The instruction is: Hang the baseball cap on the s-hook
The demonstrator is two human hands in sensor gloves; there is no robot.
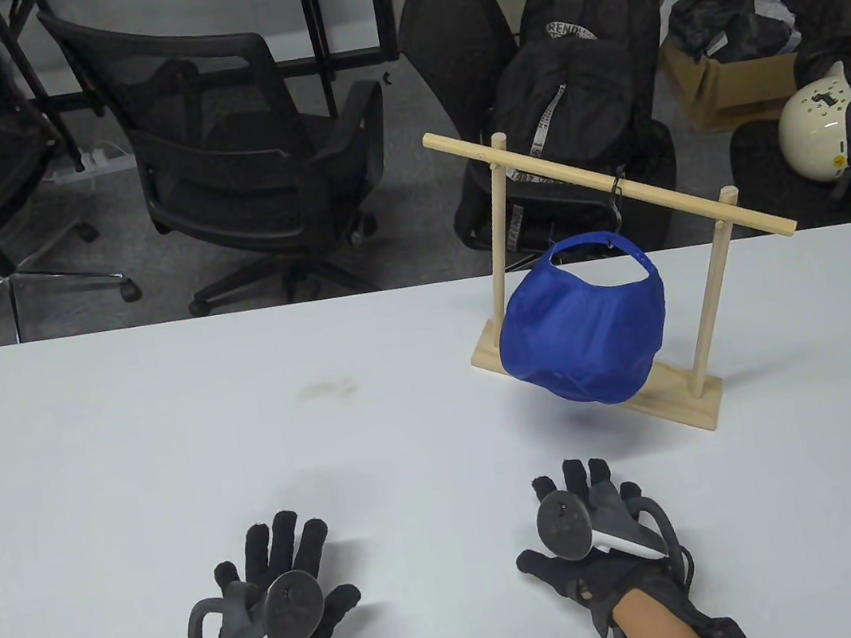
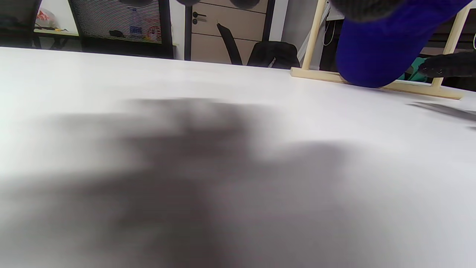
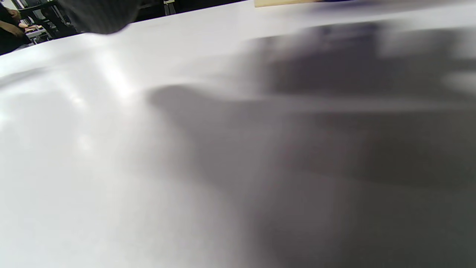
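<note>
A blue baseball cap (image 1: 584, 326) hangs by its back strap from a black s-hook (image 1: 619, 199) on the crossbar of a wooden rack (image 1: 640, 192) at the table's right. The cap also shows in the left wrist view (image 2: 375, 56). My left hand (image 1: 280, 572) lies flat on the table near the front edge, fingers spread, holding nothing. My right hand (image 1: 584, 504) lies flat on the table in front of the rack, fingers extended, holding nothing. Both hands are apart from the cap.
The white table (image 1: 207, 418) carries only the rack, whose wooden base (image 1: 680, 396) stands at the right. Behind the far edge are office chairs (image 1: 237, 147), a black backpack (image 1: 570, 110), a cardboard box (image 1: 728, 85) and a white helmet (image 1: 822, 119).
</note>
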